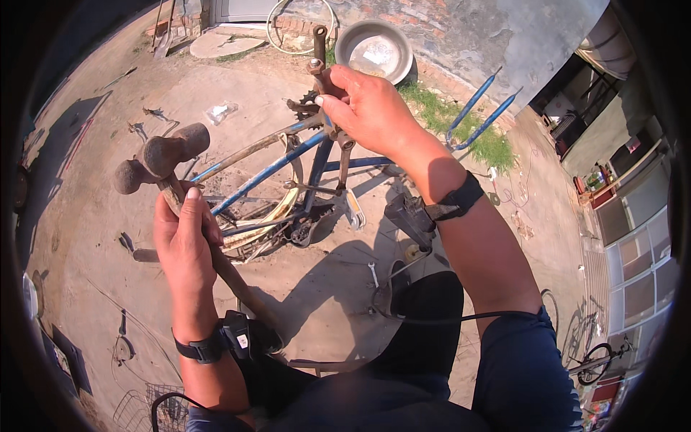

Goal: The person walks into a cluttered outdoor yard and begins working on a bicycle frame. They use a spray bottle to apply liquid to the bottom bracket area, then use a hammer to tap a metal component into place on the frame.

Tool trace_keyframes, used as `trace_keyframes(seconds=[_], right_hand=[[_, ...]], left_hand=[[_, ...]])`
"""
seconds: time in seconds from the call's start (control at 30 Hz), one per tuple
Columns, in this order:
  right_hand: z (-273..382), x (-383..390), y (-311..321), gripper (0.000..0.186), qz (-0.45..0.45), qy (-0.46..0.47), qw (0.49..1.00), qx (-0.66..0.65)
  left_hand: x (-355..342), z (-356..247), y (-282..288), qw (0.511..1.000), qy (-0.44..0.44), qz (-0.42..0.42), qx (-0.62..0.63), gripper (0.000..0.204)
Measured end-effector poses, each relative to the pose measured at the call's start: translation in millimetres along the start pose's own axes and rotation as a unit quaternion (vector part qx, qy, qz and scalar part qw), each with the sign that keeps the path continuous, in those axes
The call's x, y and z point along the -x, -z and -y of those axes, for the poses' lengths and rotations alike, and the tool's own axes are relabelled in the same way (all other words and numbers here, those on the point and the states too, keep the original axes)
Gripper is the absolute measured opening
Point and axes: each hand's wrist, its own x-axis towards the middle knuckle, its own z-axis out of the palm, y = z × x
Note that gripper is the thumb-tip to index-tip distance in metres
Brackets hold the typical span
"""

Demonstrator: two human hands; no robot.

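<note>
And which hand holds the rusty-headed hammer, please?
The left hand, around the brown hammer handle; the right hand grasps a rusty metal part at the blue bicycle frame.

the left hand (183,237) grips a hammer (229,272) by its wooden handle, close below the rusty head. the right hand (371,108) is at a rusty metal arm (319,45) on a blue bicycle frame (277,168) — thumb and fingers against it. a wrench (373,273) lies on the ground — near the wall (461,36) is a round metal basin (400,56).
</note>
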Motion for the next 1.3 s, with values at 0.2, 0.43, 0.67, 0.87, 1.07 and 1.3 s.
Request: trace_keyframes(seconds=[0.2, 0.43, 0.67, 0.87, 1.07, 1.3], right_hand=[[-4, -16, -15, 0.017, 0.048, 0.028, 0.998, -0.018], [-13, -19, -34, 0.021, 0.078, 0.093, 0.993, -0.003], [-16, -22, -44, 0.019, 0.087, 0.114, 0.99, 0.01], [-21, -24, -48, 0.021, 0.085, 0.123, 0.989, 0.023], [-23, -28, -54, 0.024, 0.103, 0.138, 0.984, 0.051], [-17, -33, -61, 0.023, 0.128, 0.16, 0.974, 0.096]], left_hand=[[-33, 15, -16, 1.0, -0.026, -0.011, -0.001, 0.012], [-38, 33, -3, 0.999, -0.018, -0.028, -0.007, 0.013], [-36, 31, -1, 0.998, -0.031, -0.049, -0.005, 0.01], [-33, 32, -2, 0.999, -0.02, -0.031, -0.016, 0.012], [-33, 32, -4, 0.998, -0.028, -0.042, -0.021, 0.01], [-35, 33, 2, 0.999, -0.031, -0.018, -0.03, 0.012]])
